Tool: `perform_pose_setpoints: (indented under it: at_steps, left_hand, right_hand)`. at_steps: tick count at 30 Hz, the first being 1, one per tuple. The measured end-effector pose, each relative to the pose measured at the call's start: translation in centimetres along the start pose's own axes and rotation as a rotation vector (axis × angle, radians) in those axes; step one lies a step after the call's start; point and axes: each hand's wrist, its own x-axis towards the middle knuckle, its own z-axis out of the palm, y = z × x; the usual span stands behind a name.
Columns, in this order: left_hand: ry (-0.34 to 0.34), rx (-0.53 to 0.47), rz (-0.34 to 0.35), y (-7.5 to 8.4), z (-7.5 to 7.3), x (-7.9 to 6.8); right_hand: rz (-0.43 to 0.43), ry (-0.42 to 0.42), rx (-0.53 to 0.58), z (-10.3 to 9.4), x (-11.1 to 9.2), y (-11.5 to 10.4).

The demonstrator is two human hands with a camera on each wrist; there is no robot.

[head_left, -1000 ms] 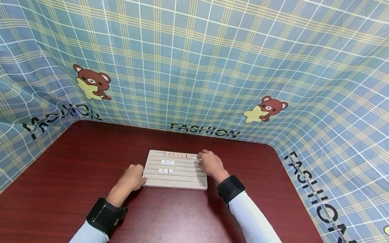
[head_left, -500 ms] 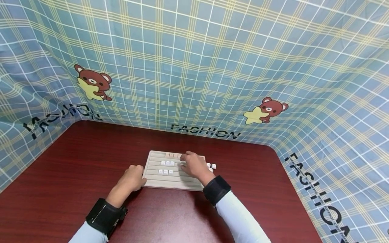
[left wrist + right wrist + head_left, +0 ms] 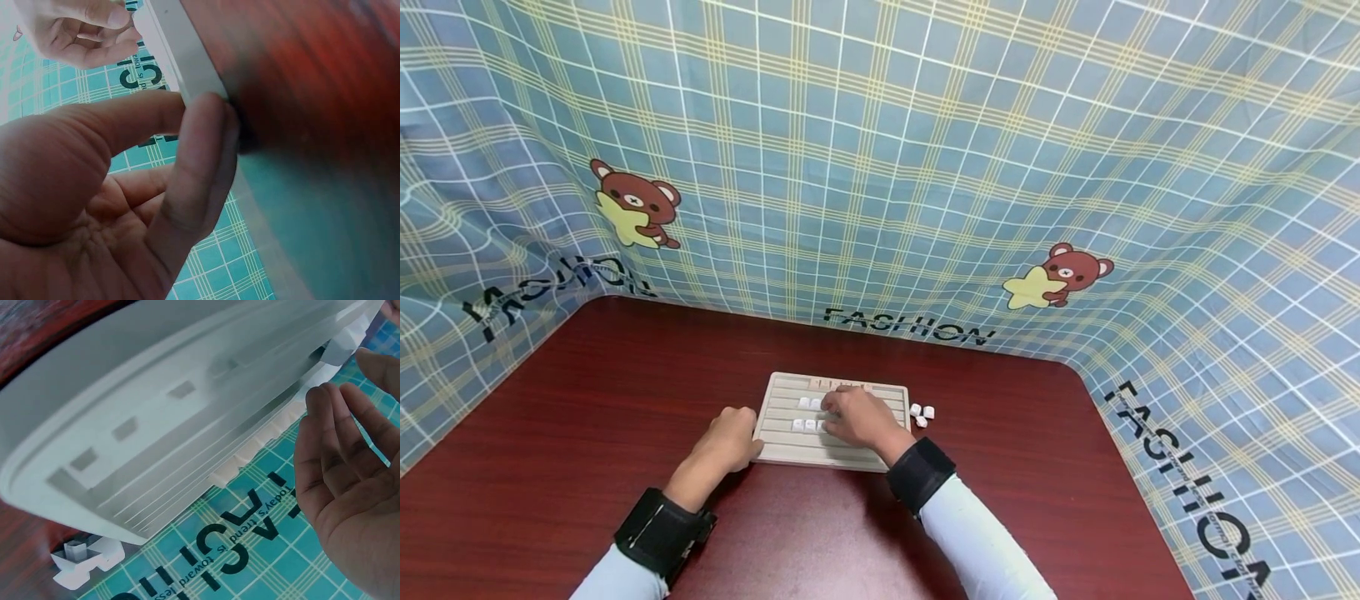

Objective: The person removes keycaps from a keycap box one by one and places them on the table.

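A pale tray (image 3: 850, 454) with ridged rows lies on the table. My left hand (image 3: 726, 440) pinches its left edge between thumb and fingers, as the left wrist view also shows. My right hand (image 3: 861, 417) is over the middle of the tray, thumb and fingers apart with nothing seen between them. Its fingertips are right at the white keycaps (image 3: 808, 425) in the two rows, hiding part of them. In the right wrist view a white keycap (image 3: 344, 347) sits just beyond the thumb. Pinkish pieces (image 3: 816, 383) line the tray's far row, partly hidden by the hand.
Loose white keycaps (image 3: 928, 412) lie on the table just off the tray's right edge; one shows its underside stem in the right wrist view. The dark red table (image 3: 1037, 467) is backed by a checked cloth (image 3: 880, 208) on three sides.
My right hand has moved left from the tray's right edge to the keycap rows, uncovering the loose keycaps on the table. My left hand has stayed on the tray.
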Motion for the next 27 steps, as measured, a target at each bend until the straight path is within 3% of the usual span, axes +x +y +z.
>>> perform_pose_setpoints:
  at_steps: [15, 27]
  left_hand:
    - [-0.021, 0.009, -0.012, 0.0, 0.0, -0.1]
    - [0.002, 0.010, -0.002, -0.1, 0.0, 0.0]
  right_hand:
    - [-0.021, -0.019, -0.063, 0.5, 0.2, -0.6]
    - [-0.021, -0.025, -0.098, 0.9, 0.3, -0.6]
